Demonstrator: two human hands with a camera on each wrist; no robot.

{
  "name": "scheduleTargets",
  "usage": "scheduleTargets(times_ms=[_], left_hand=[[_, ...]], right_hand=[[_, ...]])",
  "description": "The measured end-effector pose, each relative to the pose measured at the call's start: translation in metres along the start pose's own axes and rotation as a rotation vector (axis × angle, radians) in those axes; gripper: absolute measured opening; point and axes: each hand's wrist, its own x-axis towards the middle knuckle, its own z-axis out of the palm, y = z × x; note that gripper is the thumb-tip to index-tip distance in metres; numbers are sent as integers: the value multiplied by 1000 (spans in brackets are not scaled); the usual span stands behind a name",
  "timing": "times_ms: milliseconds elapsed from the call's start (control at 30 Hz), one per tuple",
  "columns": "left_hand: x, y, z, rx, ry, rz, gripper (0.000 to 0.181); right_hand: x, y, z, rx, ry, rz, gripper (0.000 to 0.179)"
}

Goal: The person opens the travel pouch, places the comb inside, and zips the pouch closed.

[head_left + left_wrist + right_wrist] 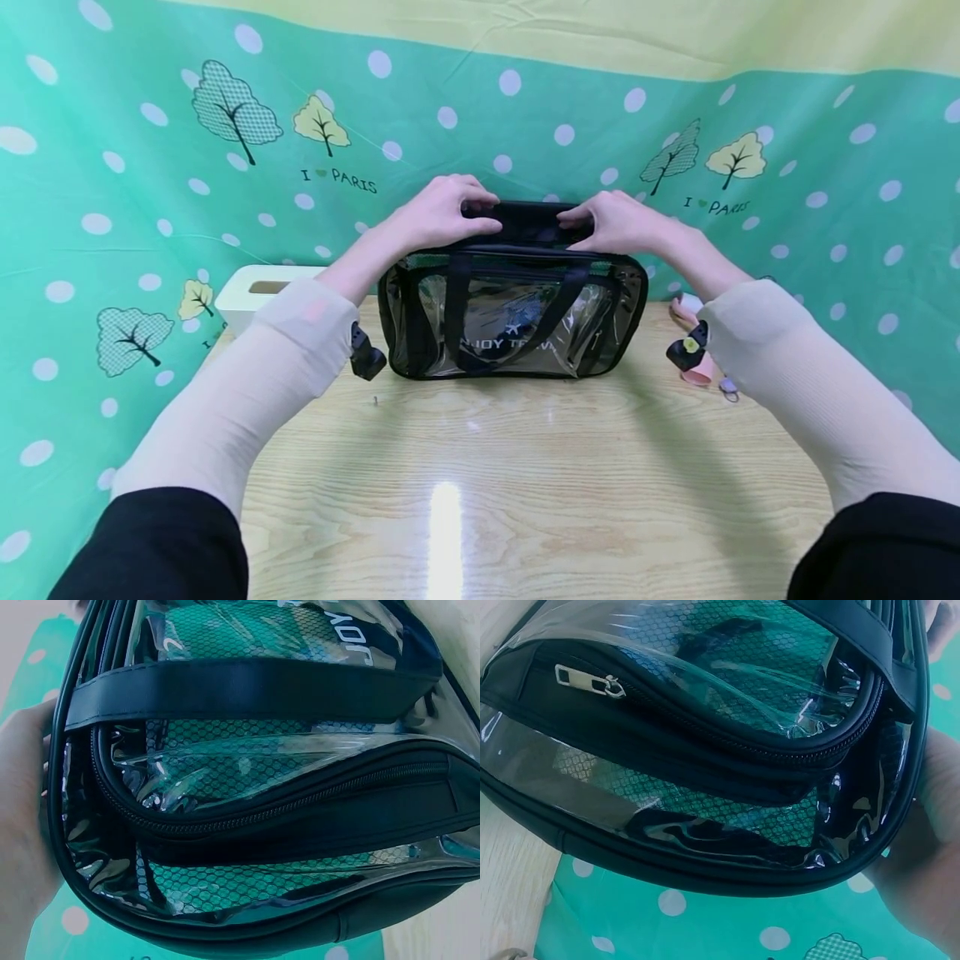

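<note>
A clear plastic travel bag [510, 333] with black trim, two black strap handles and white airplane lettering stands upright on the table. My left hand [446, 215] grips its top at the left, thumb and fingers curled around the black upper part [525, 223]. At the top right my right hand [618, 221] holds the same part, thumb below the fingers. The left wrist view shows the zipped front pocket [300, 799] and a strap [247, 691]. A metal zipper pull [589, 679] shows in the right wrist view. The bag hides most of each hand's fingers there.
A white box [258, 287] with a slot in its top stands at the back left. Small pink items [699, 371] and a purple ring-like piece [729, 388] lie at the right, partly behind the right wrist. A green dotted cloth [510, 117] hangs behind the wooden table [525, 475].
</note>
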Motion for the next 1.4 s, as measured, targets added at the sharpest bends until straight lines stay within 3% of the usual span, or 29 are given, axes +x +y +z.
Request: scheduleTargets(times_ms=[267,400,533,700,833,933,1133,1400], left_hand=[[-7,-1,-2,-4,6,-13,50],[-8,-1,-1,-14,17,-19,49],[-8,-2,0,-24,42,-14,47],[-9,-2,1,-45,65,-12,43],[-9,-1,1,-60,74,-15,42],[-8,0,1,-70,77,-17,41],[-4,5,1,-72,99,-15,39],[4,18,3,-96,102,20,34]], right_hand=[[-3,1,2,15,46,-1,55],[-9,2,7,120,133,20,55],[-19,4,17,305,289,59,52],[-31,4,31,482,583,87,41],[-40,2,43,638,791,60,34],[-45,0,53,744,902,40,31],[-53,-2,69,883,1058,38,27],[-69,-3,94,927,1163,80,26]])
